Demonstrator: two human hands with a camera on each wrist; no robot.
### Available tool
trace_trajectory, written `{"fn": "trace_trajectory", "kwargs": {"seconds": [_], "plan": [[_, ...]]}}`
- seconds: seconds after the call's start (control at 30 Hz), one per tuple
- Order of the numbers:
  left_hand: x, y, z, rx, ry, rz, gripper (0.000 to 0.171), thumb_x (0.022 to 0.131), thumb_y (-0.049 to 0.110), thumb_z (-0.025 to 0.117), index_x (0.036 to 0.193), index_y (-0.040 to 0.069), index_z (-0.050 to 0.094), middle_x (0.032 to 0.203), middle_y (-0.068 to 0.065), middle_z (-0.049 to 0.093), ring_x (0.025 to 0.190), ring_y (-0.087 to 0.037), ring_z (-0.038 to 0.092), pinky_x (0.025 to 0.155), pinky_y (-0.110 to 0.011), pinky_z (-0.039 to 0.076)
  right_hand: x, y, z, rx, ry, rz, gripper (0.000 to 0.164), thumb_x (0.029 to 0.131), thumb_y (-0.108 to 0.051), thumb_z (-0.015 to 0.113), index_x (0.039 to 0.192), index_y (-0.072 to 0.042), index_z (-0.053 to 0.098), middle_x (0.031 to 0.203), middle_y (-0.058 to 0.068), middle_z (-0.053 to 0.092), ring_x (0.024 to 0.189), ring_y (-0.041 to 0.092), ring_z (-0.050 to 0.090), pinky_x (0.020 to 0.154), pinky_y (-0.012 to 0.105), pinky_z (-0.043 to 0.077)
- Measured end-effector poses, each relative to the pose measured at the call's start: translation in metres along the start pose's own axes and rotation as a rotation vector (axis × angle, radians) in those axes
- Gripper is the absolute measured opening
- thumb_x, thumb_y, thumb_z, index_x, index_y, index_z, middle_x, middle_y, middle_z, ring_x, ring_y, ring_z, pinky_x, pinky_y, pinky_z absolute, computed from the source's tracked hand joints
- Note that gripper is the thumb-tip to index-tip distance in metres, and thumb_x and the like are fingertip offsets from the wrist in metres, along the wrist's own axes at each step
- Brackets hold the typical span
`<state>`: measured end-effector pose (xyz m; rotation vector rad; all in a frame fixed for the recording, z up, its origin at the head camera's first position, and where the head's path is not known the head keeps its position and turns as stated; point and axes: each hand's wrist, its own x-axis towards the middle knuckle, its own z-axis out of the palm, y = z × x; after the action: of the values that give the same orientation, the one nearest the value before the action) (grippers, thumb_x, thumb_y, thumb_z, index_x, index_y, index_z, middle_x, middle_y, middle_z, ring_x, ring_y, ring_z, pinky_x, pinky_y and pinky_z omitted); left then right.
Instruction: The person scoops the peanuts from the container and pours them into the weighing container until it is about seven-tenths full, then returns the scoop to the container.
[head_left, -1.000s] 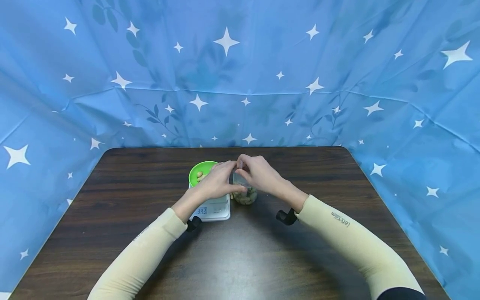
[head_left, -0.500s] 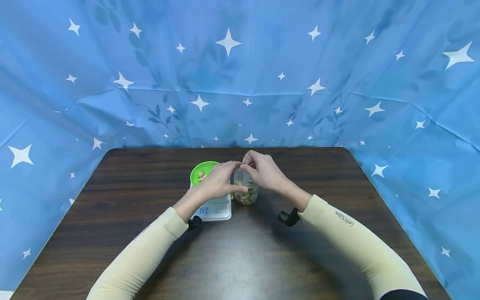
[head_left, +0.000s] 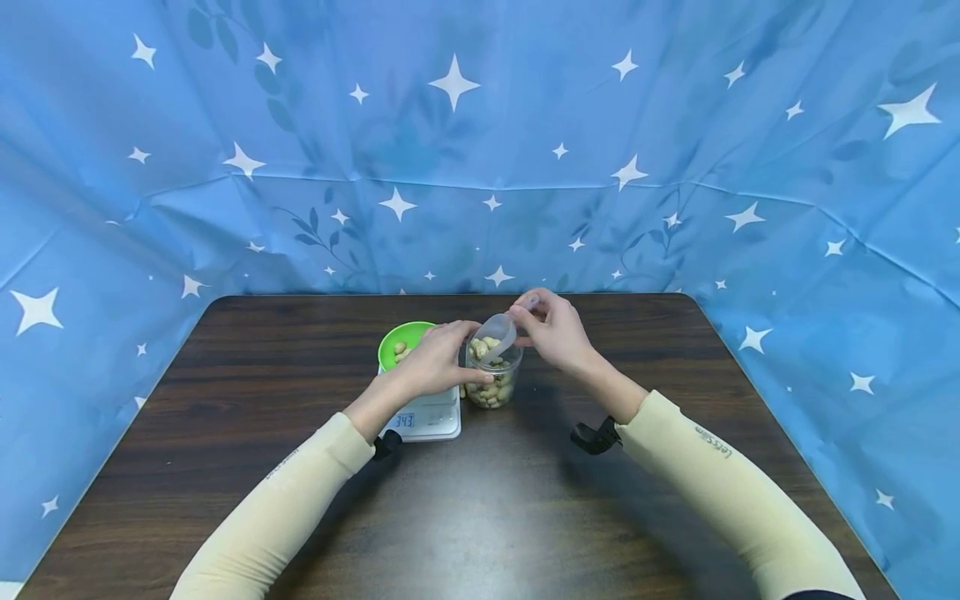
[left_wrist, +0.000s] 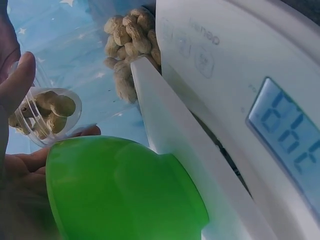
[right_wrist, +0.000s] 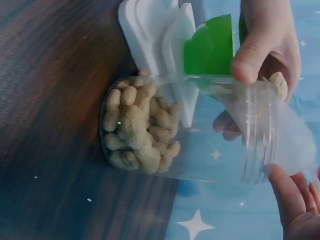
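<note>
A clear plastic jar (right_wrist: 210, 157) part filled with unshelled peanuts (right_wrist: 137, 130) stands on the table. My left hand (head_left: 435, 362) grips it near the mouth, thumb on the near side and fingers round the far side. Between thumb and fingers my right hand (head_left: 558, 333) pinches the handle of a translucent scoop (head_left: 501, 332). The scoop is tilted at the jar's mouth, its bowl end overlapping the opening, with peanuts (head_left: 483, 346) showing beside and in it. Left of the jar, a green bowl (left_wrist: 120, 185) with a few peanuts sits on a white kitchen scale (head_left: 438, 423).
The scale's lit display (left_wrist: 287, 130) reads about 343 and faces the near side. Its right edge is close beside the jar. A dark wooden table (head_left: 480, 517) spreads around, with a blue star-patterned cloth (head_left: 480, 167) hanging behind its far edge.
My right hand has moved right and slightly up from over the jar, raising the scoop to the mouth and uncovering the peanuts. The left hand stays on the jar; the scale's reading looks the same.
</note>
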<state>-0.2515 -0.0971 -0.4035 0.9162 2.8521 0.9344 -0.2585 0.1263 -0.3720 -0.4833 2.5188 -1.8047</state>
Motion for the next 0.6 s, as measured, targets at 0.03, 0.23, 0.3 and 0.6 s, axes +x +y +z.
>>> {"fn": "trace_trajectory", "kwargs": {"seconds": [0.03, 0.23, 0.3, 0.6], "plan": [[0.000, 0.000, 0.000, 0.001, -0.002, -0.004, 0.078, 0.084, 0.039, 0.087, 0.144, 0.002, 0.053, 0.131, -0.009, 0.064, 0.121, -0.029, 0.060, 0.106, -0.055, 0.039, -0.001, 0.002, -0.001, 0.035, 0.010, 0.003, 0.016, 0.106, -0.013, 0.059, 0.112, 0.002, 0.060, 0.108, 0.018, 0.069, 0.096, 0.028, 0.071, 0.074, 0.035, 0.061], [0.000, 0.001, 0.000, 0.010, -0.013, -0.017, 0.079, 0.085, 0.040, 0.086, 0.145, 0.002, 0.052, 0.134, -0.010, 0.062, 0.124, -0.031, 0.058, 0.108, -0.056, 0.037, -0.006, 0.008, -0.002, 0.165, 0.050, -0.030, 0.019, 0.106, -0.011, 0.059, 0.113, 0.006, 0.060, 0.113, 0.024, 0.068, 0.096, 0.031, 0.071, 0.077, 0.040, 0.061], [0.000, 0.002, -0.001, 0.014, -0.017, -0.017, 0.080, 0.085, 0.039, 0.086, 0.146, 0.002, 0.051, 0.135, -0.011, 0.062, 0.125, -0.031, 0.057, 0.108, -0.057, 0.037, -0.008, 0.010, -0.003, 0.188, 0.065, -0.034, 0.019, 0.106, -0.012, 0.059, 0.114, 0.006, 0.060, 0.114, 0.024, 0.068, 0.097, 0.031, 0.071, 0.077, 0.040, 0.061], [-0.002, 0.004, -0.002, 0.013, -0.021, -0.018, 0.082, 0.085, 0.039, 0.086, 0.148, 0.001, 0.049, 0.138, -0.012, 0.060, 0.129, -0.032, 0.054, 0.110, -0.058, 0.034, -0.011, 0.016, -0.004, 0.201, 0.114, -0.044, 0.020, 0.106, -0.012, 0.059, 0.112, 0.007, 0.059, 0.114, 0.025, 0.067, 0.097, 0.026, 0.070, 0.078, 0.042, 0.061]]}}
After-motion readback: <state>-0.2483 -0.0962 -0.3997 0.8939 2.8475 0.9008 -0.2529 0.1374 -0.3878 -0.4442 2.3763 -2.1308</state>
